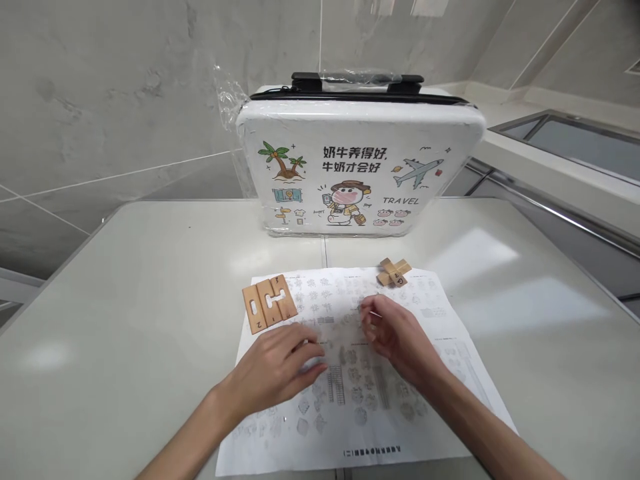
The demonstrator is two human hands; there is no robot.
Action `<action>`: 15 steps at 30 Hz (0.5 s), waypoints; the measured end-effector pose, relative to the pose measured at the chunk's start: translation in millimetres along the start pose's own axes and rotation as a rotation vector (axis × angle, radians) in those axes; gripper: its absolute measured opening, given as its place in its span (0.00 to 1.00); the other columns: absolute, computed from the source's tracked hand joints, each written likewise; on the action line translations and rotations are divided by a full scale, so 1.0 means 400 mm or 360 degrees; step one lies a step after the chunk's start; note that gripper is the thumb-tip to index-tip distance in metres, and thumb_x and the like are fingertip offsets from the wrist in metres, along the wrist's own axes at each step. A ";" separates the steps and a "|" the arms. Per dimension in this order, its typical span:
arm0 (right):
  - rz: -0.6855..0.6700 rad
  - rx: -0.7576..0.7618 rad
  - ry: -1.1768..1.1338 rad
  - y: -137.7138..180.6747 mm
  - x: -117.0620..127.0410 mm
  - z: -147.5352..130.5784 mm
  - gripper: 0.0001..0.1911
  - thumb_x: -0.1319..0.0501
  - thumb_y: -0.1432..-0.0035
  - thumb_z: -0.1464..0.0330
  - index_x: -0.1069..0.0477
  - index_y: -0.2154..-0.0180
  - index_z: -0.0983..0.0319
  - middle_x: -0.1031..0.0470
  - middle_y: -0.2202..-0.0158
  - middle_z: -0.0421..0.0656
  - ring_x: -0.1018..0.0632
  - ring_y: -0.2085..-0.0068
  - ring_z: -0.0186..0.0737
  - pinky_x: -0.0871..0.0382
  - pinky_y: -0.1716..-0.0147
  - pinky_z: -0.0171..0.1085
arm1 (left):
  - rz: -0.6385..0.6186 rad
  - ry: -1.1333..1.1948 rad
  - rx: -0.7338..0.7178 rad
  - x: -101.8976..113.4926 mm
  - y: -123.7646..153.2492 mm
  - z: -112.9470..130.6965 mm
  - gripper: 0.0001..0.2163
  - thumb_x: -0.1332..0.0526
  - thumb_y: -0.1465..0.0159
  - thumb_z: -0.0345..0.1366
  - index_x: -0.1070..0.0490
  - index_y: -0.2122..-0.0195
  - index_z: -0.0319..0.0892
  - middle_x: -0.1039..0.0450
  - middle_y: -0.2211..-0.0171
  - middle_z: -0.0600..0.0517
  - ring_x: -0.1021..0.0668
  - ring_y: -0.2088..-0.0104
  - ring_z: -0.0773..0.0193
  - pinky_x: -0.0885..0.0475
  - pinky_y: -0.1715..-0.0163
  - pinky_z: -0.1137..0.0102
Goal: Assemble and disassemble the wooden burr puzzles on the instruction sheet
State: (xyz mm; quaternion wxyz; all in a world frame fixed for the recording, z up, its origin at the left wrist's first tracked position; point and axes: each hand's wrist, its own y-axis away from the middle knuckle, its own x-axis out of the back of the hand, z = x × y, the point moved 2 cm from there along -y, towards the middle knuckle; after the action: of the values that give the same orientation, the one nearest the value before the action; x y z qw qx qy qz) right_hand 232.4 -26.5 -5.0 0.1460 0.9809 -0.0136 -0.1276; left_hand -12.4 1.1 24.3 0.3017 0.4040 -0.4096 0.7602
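Note:
My left hand (pixel 286 363) hovers over the left part of a printed paper sheet (pixel 380 427), its fingers loosely bent and apart, holding nothing. Just beyond its knuckles, three flat wooden puzzle pieces (pixel 265 305) with cut-out slots lie side by side at the sheet's upper left corner. Handwritten marks, among them 1 and 2, show on them. My right hand (pixel 397 333) is over the middle right of the sheet, fingers curled loosely and open, with nothing visible in them. Beyond it, a cross-shaped wooden puzzle assembly (pixel 394 273) with pen marks rests at the sheet's top edge.
A white suitcase (pixel 300 127) with cartoon prints and a black handle, partly wrapped in clear plastic, stands at the back of the pale table (pixel 125 320). Behind is a grey tiled wall (pixel 150 87). A counter with a dark inset panel (pixel 575 143) is at the right.

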 end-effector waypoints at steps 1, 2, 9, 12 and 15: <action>0.0010 -0.0028 -0.0167 -0.009 0.012 -0.003 0.20 0.42 0.28 0.48 0.27 0.58 0.58 0.29 0.67 0.41 0.35 0.76 0.34 0.46 0.86 0.31 | -0.0015 -0.0020 -0.0033 -0.003 -0.001 0.005 0.04 0.40 0.24 0.35 0.27 0.57 0.45 0.20 0.62 0.49 0.18 0.67 0.62 0.24 0.70 0.67; 0.0033 -0.0009 -0.0310 -0.017 0.025 -0.007 0.21 0.44 0.27 0.47 0.28 0.58 0.58 0.31 0.67 0.40 0.38 0.77 0.33 0.50 0.87 0.30 | -0.0027 -0.0037 -0.0056 -0.005 -0.001 0.008 0.05 0.41 0.24 0.35 0.27 0.58 0.45 0.20 0.62 0.49 0.19 0.68 0.63 0.25 0.71 0.68; -0.0029 0.0101 -0.0542 -0.046 0.075 -0.021 0.21 0.49 0.24 0.52 0.27 0.58 0.58 0.42 0.71 0.37 0.51 0.78 0.36 0.55 0.93 0.30 | -0.0037 -0.0069 -0.0086 -0.007 0.000 0.013 0.06 0.43 0.23 0.33 0.29 0.59 0.44 0.20 0.63 0.51 0.18 0.68 0.64 0.26 0.73 0.68; -0.0022 0.0109 -0.0591 -0.047 0.081 -0.017 0.20 0.50 0.23 0.54 0.26 0.56 0.58 0.41 0.71 0.38 0.48 0.78 0.36 0.49 0.92 0.29 | -0.0062 -0.0072 -0.0091 -0.008 0.002 0.014 0.07 0.44 0.23 0.33 0.29 0.59 0.44 0.19 0.63 0.51 0.18 0.67 0.64 0.26 0.73 0.69; 0.0022 0.0025 -0.0805 -0.049 0.087 -0.014 0.19 0.51 0.22 0.57 0.26 0.54 0.59 0.39 0.71 0.39 0.44 0.78 0.35 0.43 0.91 0.27 | -0.0067 -0.0066 -0.0094 -0.009 0.002 0.014 0.07 0.43 0.23 0.33 0.29 0.59 0.44 0.19 0.63 0.50 0.18 0.67 0.64 0.26 0.73 0.69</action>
State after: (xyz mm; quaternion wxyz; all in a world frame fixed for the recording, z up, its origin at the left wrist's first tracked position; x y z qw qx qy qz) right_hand 267.4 -8.5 -14.2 0.1311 0.9187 -0.0574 -0.3680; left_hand -9.2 -4.5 22.9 0.3208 0.4191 -0.4295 0.7328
